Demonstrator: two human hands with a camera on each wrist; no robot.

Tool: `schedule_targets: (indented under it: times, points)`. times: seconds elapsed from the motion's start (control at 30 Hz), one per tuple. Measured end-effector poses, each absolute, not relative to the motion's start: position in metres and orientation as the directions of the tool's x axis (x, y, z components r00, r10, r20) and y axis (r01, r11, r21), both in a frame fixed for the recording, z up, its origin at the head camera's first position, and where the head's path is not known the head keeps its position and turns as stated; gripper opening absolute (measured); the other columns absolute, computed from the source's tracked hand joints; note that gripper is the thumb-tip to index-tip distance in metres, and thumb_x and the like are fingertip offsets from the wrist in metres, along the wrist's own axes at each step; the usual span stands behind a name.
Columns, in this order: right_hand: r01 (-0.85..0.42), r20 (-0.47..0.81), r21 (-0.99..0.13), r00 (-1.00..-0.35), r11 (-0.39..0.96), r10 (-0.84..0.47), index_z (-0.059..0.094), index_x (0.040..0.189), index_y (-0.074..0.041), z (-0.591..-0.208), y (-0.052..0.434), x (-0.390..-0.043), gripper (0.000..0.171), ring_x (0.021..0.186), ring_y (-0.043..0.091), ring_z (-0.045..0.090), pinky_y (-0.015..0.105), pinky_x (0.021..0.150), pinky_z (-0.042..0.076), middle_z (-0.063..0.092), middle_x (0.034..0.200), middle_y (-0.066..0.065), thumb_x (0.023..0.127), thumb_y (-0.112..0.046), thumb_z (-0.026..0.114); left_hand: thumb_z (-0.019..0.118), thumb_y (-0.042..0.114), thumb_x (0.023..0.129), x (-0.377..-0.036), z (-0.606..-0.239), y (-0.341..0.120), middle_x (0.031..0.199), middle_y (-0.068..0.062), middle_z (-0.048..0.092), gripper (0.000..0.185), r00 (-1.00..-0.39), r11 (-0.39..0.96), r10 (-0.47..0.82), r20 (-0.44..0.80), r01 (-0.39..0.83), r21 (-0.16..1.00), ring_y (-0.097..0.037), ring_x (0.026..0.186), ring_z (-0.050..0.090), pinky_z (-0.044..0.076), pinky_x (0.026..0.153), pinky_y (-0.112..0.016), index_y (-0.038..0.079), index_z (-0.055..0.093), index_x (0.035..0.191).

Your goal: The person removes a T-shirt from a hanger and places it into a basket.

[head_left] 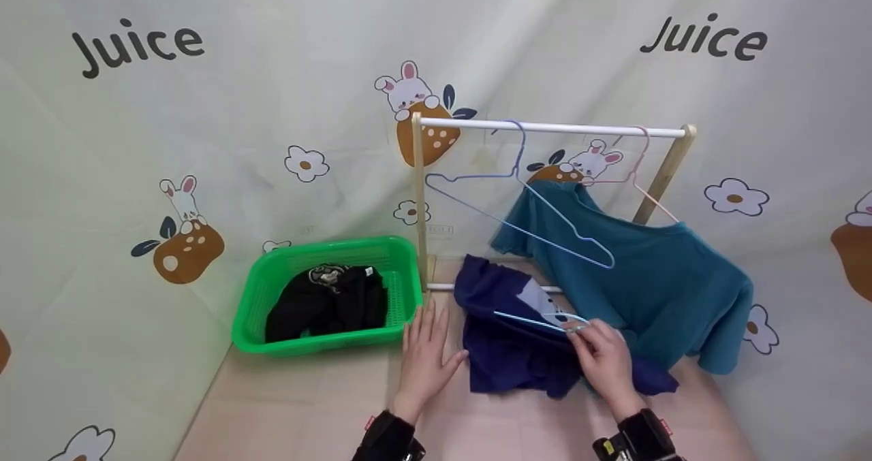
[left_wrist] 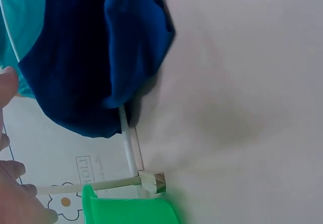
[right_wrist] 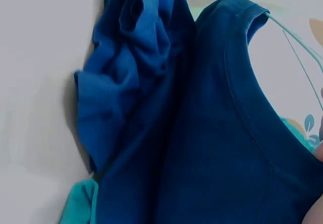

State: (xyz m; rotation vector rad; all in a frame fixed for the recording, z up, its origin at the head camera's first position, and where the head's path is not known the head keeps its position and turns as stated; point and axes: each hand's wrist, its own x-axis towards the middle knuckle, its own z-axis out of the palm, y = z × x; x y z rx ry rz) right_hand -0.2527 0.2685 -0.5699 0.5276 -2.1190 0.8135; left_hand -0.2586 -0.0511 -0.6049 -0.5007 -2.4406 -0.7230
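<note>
My right hand [head_left: 605, 357] pinches a light blue hanger [head_left: 528, 321] near its neck. A navy blue shirt [head_left: 507, 362] with a pale print hangs partly on that hanger, its lower cloth bunched by the floor. In the right wrist view one hanger arm runs into the neckline of the navy shirt [right_wrist: 217, 98], with fingertips at the right edge. My left hand [head_left: 428, 352], fingers spread and holding nothing, is between the green basket [head_left: 248, 311] and the navy shirt. Its fingertips show at the left of the left wrist view, apart from the cloth.
A small rack with a white rail [head_left: 579, 129] and wooden posts stands behind. From the rail hang a bare blue hanger [head_left: 477, 205] and a pink hanger [head_left: 644, 154] bearing a teal shirt [head_left: 633, 270]. Black clothing [head_left: 334, 308] lies in the basket. A printed curtain [head_left: 286, 73] surrounds everything.
</note>
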Motion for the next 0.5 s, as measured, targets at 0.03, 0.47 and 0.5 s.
schedule_targets:
  times: [0.03,0.47,0.5]
  points:
    - [-0.606,0.795,-0.367,-0.598,0.706,-0.101,0.076,0.092,-0.011,-0.570,0.266,-0.251,0.023,0.065,0.009,0.045,0.027,0.066,0.032,0.055,0.077,-0.007,0.077,0.006,0.078,0.080,0.036,0.081,-0.259,-0.604,-0.050,0.156,-0.024,0.031,0.084,-0.783,0.790,0.189,0.592,0.480,0.382,-0.047,0.141,0.026,0.023,0.106,-0.069,0.003,0.043,0.148]
    - [-0.691,0.819,-0.379,-0.560,0.616,-0.125,0.077,0.095,-0.015,-0.568,0.245,-0.239,0.028,0.069,0.009,0.052,0.026,0.070,0.032,0.064,0.083,-0.007,0.077,0.007,0.076,0.079,0.024,0.082,-0.258,-0.605,-0.042,0.141,-0.018,0.053,0.061,-0.724,0.752,0.168,0.669,0.534,0.388,-0.048,0.131,0.042,0.032,0.101,-0.068,0.007,0.059,0.137]
    - [-0.693,0.821,-0.378,-0.558,0.614,-0.123,0.077,0.095,-0.015,-0.569,0.245,-0.238,0.029,0.071,0.009,0.054,0.026,0.070,0.032,0.066,0.086,-0.006,0.077,0.007,0.076,0.079,0.022,0.082,-0.257,-0.606,-0.042,0.138,-0.018,0.056,0.058,-0.719,0.742,0.161,0.676,0.540,0.397,-0.048,0.130,0.044,0.033,0.101,-0.068,0.007,0.061,0.135]
